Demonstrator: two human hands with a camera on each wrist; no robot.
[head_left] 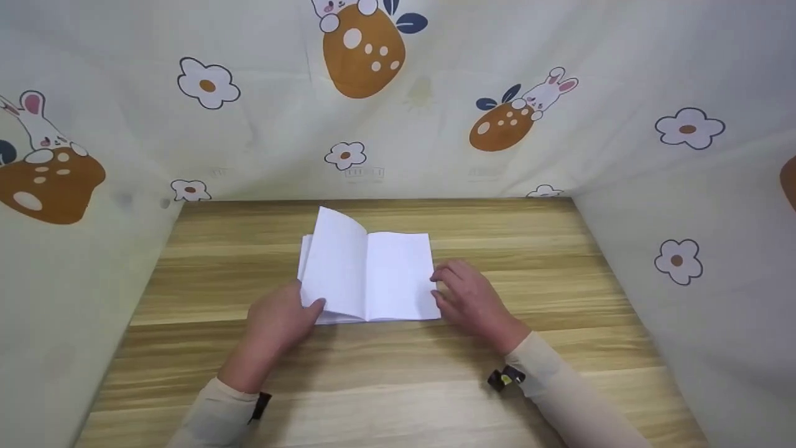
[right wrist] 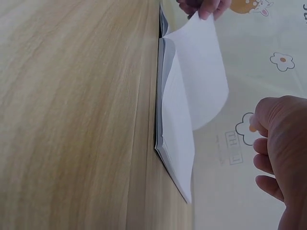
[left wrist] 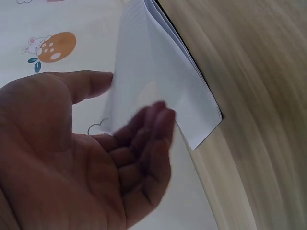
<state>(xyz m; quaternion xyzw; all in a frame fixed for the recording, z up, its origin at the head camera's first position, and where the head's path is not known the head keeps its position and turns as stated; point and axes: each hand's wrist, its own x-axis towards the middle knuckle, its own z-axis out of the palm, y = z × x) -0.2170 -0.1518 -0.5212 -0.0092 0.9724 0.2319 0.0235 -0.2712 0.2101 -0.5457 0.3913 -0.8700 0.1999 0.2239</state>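
Note:
An open notebook (head_left: 399, 277) with blank white pages lies on the wooden table, its spine running away from me. One page (head_left: 337, 264) stands lifted on the left side, curving up from the spine. My left hand (head_left: 280, 318) holds that page near its lower outer corner, thumb on the near face; the right wrist view shows the fingers (right wrist: 209, 8) pinching it. By the notebook's right edge is my right hand (head_left: 476, 302), its fingers loosely bent. In the right wrist view, this right hand (right wrist: 283, 148) holds nothing and appears apart from the pages.
Wood-grain tabletop (head_left: 398, 386) surrounds the notebook. A pale cloth (head_left: 267, 137) printed with rabbits, orange fruit shapes and flowers hangs behind the table and along both sides. Dark straps (head_left: 507, 378) show at the wrists, over light sleeves.

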